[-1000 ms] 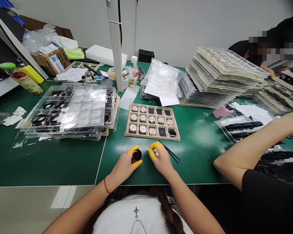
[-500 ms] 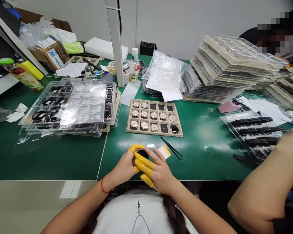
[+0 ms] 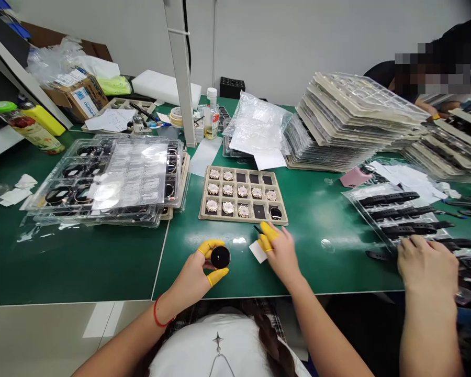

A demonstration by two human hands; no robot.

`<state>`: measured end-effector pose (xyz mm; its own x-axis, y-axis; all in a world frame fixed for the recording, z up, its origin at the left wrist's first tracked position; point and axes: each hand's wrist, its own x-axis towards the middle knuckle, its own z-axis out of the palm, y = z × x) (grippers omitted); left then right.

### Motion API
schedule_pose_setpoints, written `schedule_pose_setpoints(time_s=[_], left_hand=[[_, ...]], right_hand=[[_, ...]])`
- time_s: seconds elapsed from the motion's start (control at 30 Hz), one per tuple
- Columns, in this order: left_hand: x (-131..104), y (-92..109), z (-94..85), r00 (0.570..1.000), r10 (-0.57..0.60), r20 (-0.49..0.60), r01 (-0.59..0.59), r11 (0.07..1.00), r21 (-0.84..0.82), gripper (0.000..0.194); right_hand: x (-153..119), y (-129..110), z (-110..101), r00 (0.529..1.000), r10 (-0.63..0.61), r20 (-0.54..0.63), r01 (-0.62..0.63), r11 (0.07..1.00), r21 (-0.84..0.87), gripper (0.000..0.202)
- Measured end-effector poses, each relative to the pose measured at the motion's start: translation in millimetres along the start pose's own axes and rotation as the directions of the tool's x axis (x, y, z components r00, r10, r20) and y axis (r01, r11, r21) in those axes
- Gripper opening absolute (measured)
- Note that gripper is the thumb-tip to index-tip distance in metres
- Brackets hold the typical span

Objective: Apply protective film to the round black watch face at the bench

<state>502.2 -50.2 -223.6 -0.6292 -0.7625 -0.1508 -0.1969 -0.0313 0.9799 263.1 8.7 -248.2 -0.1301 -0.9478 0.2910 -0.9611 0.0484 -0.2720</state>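
My left hand, in yellow finger cots, grips a round black watch face between thumb and fingers over the table's front. Right of it, my right hand has its cot-covered fingers bent on the dark tweezers, which are mostly hidden beneath them. A small white card lies beside those fingers. Behind both hands sits a beige compartment tray with rows of round watch parts; one black round piece is in its front right compartment.
Clear trays of dark round parts are stacked at left. A tall tray stack, a pink container and black straps stand or lie at right. A white post rises behind. Another person's hand reaches in at right.
My right hand has left the black watch face and moved right to the tweezers. The watch face stays in my left hand. The other person's hand now shows over the straps.
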Motion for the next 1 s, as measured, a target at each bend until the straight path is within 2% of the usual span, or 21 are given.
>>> schedule_pose_setpoints(time_s=[0.03, 0.13, 0.2, 0.27, 0.37, 0.5, 0.6, 0.67, 0.77, 0.87, 0.93, 1.0], left_hand=[[-1, -1, -3.4, 0.999, 0.029, -0.029, -0.026, 0.994, 0.103, 0.038], [-1, -14, -10.7, 0.988, 0.151, -0.037, -0.122, 0.900, 0.418, 0.039], [0, -26, -12.5, 0.981, 0.195, -0.009, -0.156, 0.815, 0.558, 0.041], [2, -37, -13.0, 0.982, 0.191, -0.005, -0.147, 0.774, 0.615, 0.042], [1, -39, -14.7, 0.986, 0.167, -0.012, -0.132, 0.819, 0.558, 0.044], [-6, -30, -25.2, 0.995, 0.100, -0.029, -0.085, 0.941, 0.328, 0.040], [-10, -29, -36.0, 0.997, 0.037, -0.073, -0.025, 0.986, 0.163, 0.037], [-11, -31, -42.1, 0.995, 0.008, -0.096, 0.003, 0.994, 0.109, 0.039], [-8, -30, -48.5, 0.997, -0.007, -0.073, 0.015, 0.993, 0.113, 0.038], [4, -23, -52.4, 1.000, 0.021, -0.005, -0.020, 0.981, 0.194, 0.038], [19, -17, -52.9, 0.998, 0.049, 0.027, -0.054, 0.964, 0.259, 0.038], [39, -13, -50.3, 0.995, 0.087, 0.050, -0.098, 0.947, 0.305, 0.039]], right_hand=[[-1, 16, -2, 0.997, 0.075, -0.023, -0.075, 0.997, -0.019, 0.033], [-8, 52, -2, 0.976, 0.215, 0.041, -0.208, 0.970, -0.123, 0.030], [-12, 62, 4, 0.957, 0.267, 0.110, -0.249, 0.957, -0.150, 0.030], [-16, 65, 11, 0.950, 0.265, 0.164, -0.247, 0.961, -0.126, 0.029], [-20, 65, 20, 0.964, 0.213, 0.159, -0.201, 0.975, -0.090, 0.031], [-16, 73, 25, 0.969, 0.146, 0.198, -0.143, 0.989, -0.030, 0.027], [-9, 78, 24, 0.953, 0.161, 0.257, -0.168, 0.986, 0.004, 0.027], [-6, 78, 23, 0.949, 0.191, 0.252, -0.200, 0.980, 0.009, 0.026], [-6, 71, 18, 0.965, 0.228, 0.128, -0.234, 0.971, 0.038, 0.028], [-14, 52, 13, 0.984, 0.178, -0.007, -0.177, 0.979, 0.098, 0.031], [-21, 33, 13, 0.996, 0.085, -0.020, -0.081, 0.987, 0.137, 0.033], [-27, 14, 17, 1.000, 0.008, 0.024, -0.011, 0.993, 0.116, 0.030]])
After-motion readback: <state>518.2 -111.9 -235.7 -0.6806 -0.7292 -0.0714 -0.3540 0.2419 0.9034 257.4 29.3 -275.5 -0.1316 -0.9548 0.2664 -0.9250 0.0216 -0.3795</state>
